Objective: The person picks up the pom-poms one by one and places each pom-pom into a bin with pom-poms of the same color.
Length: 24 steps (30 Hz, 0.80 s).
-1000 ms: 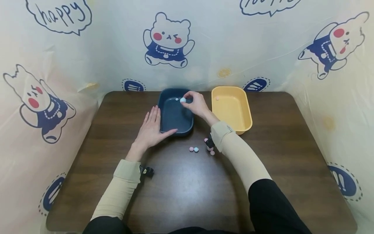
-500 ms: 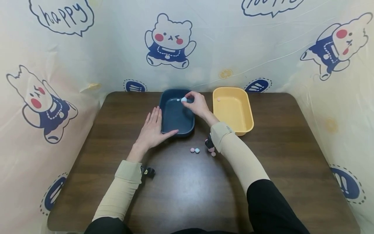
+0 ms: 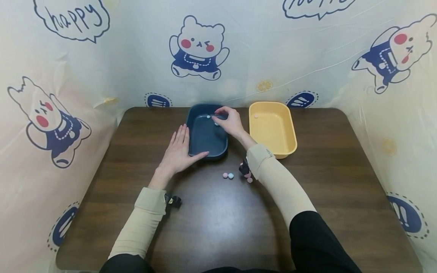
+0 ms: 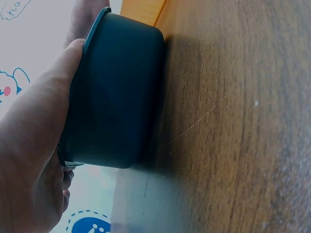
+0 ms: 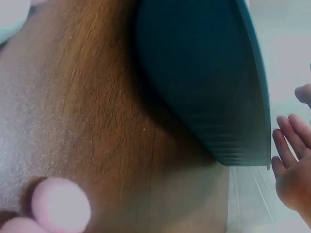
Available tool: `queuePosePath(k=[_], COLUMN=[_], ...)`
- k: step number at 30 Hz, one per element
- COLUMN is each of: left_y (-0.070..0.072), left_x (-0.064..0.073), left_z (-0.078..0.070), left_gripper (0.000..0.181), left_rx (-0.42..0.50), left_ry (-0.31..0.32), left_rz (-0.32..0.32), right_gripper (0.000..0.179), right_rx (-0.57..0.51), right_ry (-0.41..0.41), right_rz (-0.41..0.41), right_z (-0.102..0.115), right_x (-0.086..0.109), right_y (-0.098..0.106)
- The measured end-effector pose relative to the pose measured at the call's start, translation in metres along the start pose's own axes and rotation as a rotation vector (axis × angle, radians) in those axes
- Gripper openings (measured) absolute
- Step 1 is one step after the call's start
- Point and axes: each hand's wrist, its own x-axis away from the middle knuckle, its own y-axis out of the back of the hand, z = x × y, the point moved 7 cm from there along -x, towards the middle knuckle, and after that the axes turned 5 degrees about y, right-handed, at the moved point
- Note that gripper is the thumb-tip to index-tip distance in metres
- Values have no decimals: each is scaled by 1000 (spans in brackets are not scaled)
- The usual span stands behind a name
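Observation:
My left hand [image 3: 176,151] lies along the left side of a dark blue bin [image 3: 206,149], fingers straight and thumb stretched over its front edge. In the left wrist view the thumb [image 4: 70,58] touches the bin's rim. Above the bin's right rim hovers my right hand [image 3: 232,122], its thumb and index finger apart with nothing between them. Inside the bin, a light blue ball [image 3: 216,124] shows just below these fingertips, partly hidden by the thumb. A smaller pale blue ball [image 3: 208,116] is also in there, to the left.
A yellow bin [image 3: 273,132] stands to the right, with a small pink ball [image 3: 256,116] inside. On the table in front lie a pink ball [image 3: 225,175], a blue ball [image 3: 231,176] and more pink balls [image 3: 250,180], partly hidden by the right wrist camera.
The right thumb and index finger have let go of the light blue ball, which has dropped into the dark blue bin. The left hand has stayed in place.

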Motion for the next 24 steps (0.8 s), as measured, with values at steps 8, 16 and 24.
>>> queuePosePath(k=[8,16,24], left_y=[0,1,1], left_x=[1,3,2], left_z=[0,0,0], left_gripper=[133,133,134], left_rx=[11,20,11], left_ry=[-2,-1,-2], left_rz=[-9,-9,-6], right_gripper=[32,37,39], right_rx=[-60,-77,-79], right_ry=[18,59,111], right_rz=[2,56,130], right_z=[4,17,23], right_x=[11,27,57], right_y=[8,12,19])
